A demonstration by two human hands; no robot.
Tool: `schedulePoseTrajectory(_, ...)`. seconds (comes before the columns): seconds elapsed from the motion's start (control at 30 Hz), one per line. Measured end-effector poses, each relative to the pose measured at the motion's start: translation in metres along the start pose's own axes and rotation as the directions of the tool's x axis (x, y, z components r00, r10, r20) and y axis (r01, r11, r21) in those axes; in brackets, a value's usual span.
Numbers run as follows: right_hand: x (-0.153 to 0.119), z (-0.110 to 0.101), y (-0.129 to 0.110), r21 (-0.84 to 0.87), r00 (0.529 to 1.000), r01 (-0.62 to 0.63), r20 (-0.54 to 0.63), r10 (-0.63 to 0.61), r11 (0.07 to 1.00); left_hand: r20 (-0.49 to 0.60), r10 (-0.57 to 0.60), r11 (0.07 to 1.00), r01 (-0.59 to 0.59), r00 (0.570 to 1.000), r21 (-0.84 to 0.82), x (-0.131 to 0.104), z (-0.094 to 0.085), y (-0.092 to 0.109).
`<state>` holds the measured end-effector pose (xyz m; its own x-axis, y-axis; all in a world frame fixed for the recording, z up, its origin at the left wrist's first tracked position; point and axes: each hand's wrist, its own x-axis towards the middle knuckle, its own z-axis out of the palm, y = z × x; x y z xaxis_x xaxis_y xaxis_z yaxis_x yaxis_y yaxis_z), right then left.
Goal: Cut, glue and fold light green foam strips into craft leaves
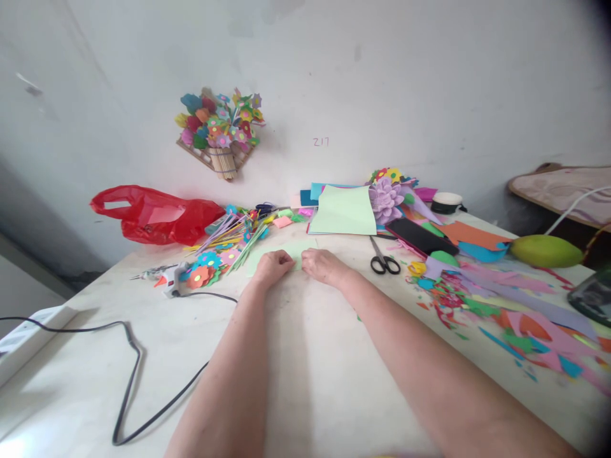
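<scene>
A pale green craft sheet (292, 249) lies on the table in front of me, partly covered by my hands. My left hand (273, 267) is closed at the sheet's near edge, thumb and fingers pinched together. Close beside it, my right hand (321, 266) has its fingers curled in on the same sheet. The exact fingertip contact is hard to see at this distance. To the right of my right hand lie black-handled scissors (384, 259). A white glue gun (174, 280) with a black cord rests to the left.
Foam flowers (210, 262) and thin sticks lie left, by a red plastic bag (157, 213). Stacked sheets (344, 211) stand behind. On the right are a dark phone (420, 235), colourful scraps (520, 331) and a yellow-green fruit (547, 250). The black cord (138, 356) loops across the front left.
</scene>
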<state>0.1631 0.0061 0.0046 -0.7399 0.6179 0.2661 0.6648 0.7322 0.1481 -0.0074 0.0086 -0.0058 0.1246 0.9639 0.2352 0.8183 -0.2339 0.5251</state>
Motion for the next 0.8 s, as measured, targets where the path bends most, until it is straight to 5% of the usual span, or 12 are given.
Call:
schedulePoseTrajectory(0.4, -0.0006, -0.0016, -0.0002, -0.022, 0.999, 0.036, 0.012, -0.036, 0.999, 0.076, 0.066, 0.986, -0.054, 0.995, -0.156, -0.0015, -0.0002, -0.0062)
schedulePoseTrajectory(0.8, -0.0011, 0.004, 0.0024, 0.104, 0.998, -0.055, -0.036, 0.059, 0.993, 0.031, 0.095, 0.992, -0.092, 0.995, -0.082, -0.001, 0.0007, -0.0051)
